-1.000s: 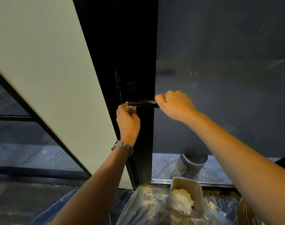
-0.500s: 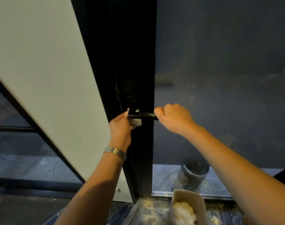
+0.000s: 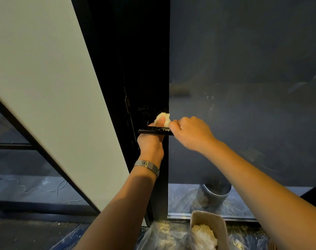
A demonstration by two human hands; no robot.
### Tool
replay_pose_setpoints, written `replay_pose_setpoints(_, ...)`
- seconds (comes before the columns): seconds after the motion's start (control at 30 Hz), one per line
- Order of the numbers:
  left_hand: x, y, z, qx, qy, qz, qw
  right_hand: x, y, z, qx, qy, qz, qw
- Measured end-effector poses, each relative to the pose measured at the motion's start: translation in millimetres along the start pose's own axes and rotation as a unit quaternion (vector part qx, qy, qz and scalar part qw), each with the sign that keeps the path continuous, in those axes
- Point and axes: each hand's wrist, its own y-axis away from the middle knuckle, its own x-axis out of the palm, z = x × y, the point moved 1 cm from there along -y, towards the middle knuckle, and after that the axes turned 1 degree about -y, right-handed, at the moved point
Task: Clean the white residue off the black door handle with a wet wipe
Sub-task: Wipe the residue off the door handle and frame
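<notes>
Hands meet at the glossy black lever door handle (image 3: 153, 131), which juts out level from the tall black door frame (image 3: 135, 51) just right of the picture's centre. The left hand (image 3: 150, 145), a silver metal watch band (image 3: 147, 166) on its wrist, comes up from under the lever. Its grip is clenched on a crumpled white wet wipe (image 3: 163, 118), held just above the handle and against the frame. The right hand (image 3: 191, 132) reaches in from the lower right, its grip wrapped tight round the lever's right end, knuckles almost touching the wipe.

Thin pale marks streak the handle's top face; they are too small to read as lettering. A dark glass pane (image 3: 243, 78) fills the right side, with faint white specks near its middle.

At the bottom edge a beige plastic tub (image 3: 223, 230) holds wadded white wipes (image 3: 204, 233) and sits on clear plastic sheeting (image 3: 162, 235). A round grey metal bucket (image 3: 216, 194) shows beyond the glass. A slanted white panel (image 3: 45, 78) fills the upper left.
</notes>
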Motion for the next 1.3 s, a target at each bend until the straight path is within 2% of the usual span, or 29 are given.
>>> replay_pose_setpoints(0.1,4,2,1,0.008,0.013,-0.006,1.0,-1,1,1,-0.005,0.003,0.003,1.0)
replay_pose_setpoints(0.27,-3,7,11,-0.002,-0.006,-0.083,0.997,-3,3,4,-0.01,0.007,0.013,1.0)
replay_pose_setpoints(0.37,3,10,7,-0.001,0.016,-0.077,0.997,-2,2,2,-0.007,0.007,0.008,1.0)
replay_pose_setpoints(0.53,4,6,6,0.037,-0.028,-0.067,0.997,0,1,0,-0.005,0.005,0.001,1.0)
replay_pose_setpoints(0.77,-25,2,-5,0.118,-0.191,-0.138,0.965,-1,0,2,-0.007,0.0,0.011,1.0)
replay_pose_setpoints(0.9,-34,7,-19,0.141,-0.176,-0.156,0.962,-1,0,0,-0.004,-0.018,0.009,1.0)
replay_pose_setpoints(1.0,-34,14,-27,0.203,-0.176,-0.142,0.953,0,0,-1,-0.003,-0.03,0.004,1.0)
replay_pose_setpoints(1.13,-37,15,-38,0.329,-0.282,-0.107,0.895,0,0,-1,-0.007,-0.037,0.002,0.999)
replay_pose_setpoints(1.23,-23,12,-53,0.463,-0.381,-0.018,0.8,0,0,-1,-0.003,-0.035,-0.002,0.999)
replay_pose_setpoints(1.3,-7,10,-59,0.498,-0.485,0.047,0.717,0,0,0,-0.004,-0.031,-0.003,1.0)
